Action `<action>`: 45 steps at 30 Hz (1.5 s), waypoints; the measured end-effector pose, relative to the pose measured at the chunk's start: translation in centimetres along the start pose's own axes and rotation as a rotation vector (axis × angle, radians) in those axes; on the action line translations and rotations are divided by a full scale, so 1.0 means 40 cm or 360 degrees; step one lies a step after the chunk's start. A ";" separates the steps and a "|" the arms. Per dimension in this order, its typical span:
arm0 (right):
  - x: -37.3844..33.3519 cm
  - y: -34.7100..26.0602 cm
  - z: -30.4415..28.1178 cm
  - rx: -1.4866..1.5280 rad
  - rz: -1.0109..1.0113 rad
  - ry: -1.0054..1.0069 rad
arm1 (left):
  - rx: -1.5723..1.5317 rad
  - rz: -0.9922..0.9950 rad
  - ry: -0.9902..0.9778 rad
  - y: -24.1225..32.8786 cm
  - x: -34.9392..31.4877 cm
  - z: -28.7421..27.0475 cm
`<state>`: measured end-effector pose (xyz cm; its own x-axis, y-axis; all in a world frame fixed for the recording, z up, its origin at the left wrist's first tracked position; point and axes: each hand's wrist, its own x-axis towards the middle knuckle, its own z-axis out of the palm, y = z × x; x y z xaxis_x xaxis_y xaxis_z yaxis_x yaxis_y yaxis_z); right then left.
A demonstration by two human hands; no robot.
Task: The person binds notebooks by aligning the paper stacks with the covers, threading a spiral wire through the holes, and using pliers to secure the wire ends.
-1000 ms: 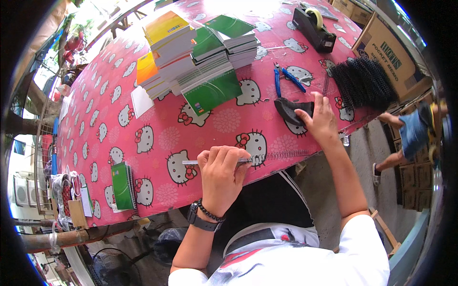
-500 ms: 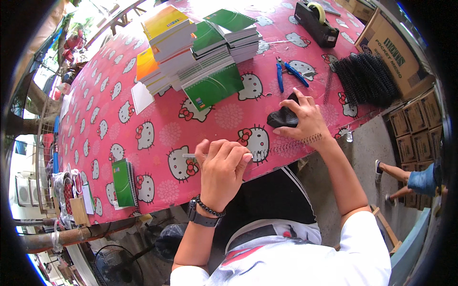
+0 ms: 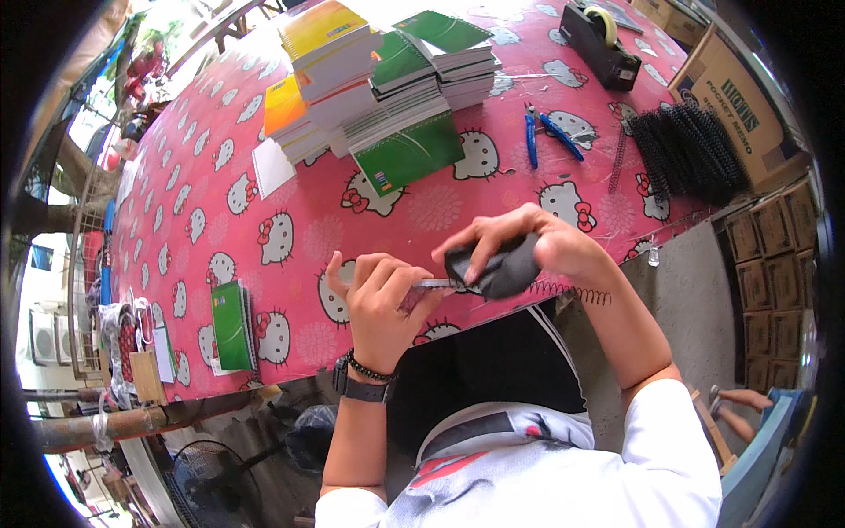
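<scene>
My left hand [image 3: 380, 304] is closed on a thin, flat pad [image 3: 429, 284], seen nearly edge-on and mostly hidden by the fingers. A dark wire coil [image 3: 581, 291] runs out to the right from the pad's end, its free part passing below my right wrist. My right hand [image 3: 519, 239] grips a crumpled black cloth [image 3: 510, 271], pressed near the pad's right end where the coil starts. The cloth hides that stretch of coil. Both hands are above the near edge of the pink table [image 3: 308, 238].
Spiral notebooks with green covers [image 3: 409, 151] and yellow covers [image 3: 326, 31] are stacked beyond my hands. Blue pliers [image 3: 547, 136], black coils [image 3: 691, 154], a tape dispenser [image 3: 600, 46] and a carton [image 3: 748, 110] lie rightward. A green notebook [image 3: 231, 326] stands at left.
My right hand has picked the black cloth up off the table and brought it left to the pad. My left hand has turned the pad slightly. A person's legs at right have shifted.
</scene>
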<state>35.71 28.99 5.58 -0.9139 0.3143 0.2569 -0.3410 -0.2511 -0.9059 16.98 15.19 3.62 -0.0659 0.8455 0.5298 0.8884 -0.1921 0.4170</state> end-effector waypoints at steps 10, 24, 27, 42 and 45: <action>0.029 0.001 -0.027 -0.0841 0.0387 0.0069 | 0.0001 -0.0085 0.0194 0.006 -0.009 0.008; -0.015 -0.025 0.134 -0.2719 -0.0386 0.0055 | -0.0100 -0.0061 0.0019 -0.014 0.017 -0.009; -0.045 -0.009 0.128 -0.2688 -0.0261 -0.0315 | -0.0048 -0.0056 0.0022 -0.022 0.017 -0.007; -0.002 0.071 -0.012 -0.0942 0.0364 0.0343 | -0.0070 -0.0003 0.0086 -0.010 -0.023 -0.030; 0.015 0.030 -0.003 -0.0032 0.0219 0.0164 | -0.0062 -0.0022 0.0080 -0.022 -0.024 -0.028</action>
<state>34.77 28.98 4.61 -0.9239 0.3707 0.0951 -0.2089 -0.2804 -0.9369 15.74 13.99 3.56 -0.1017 0.8223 0.5599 0.8691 -0.2005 0.4523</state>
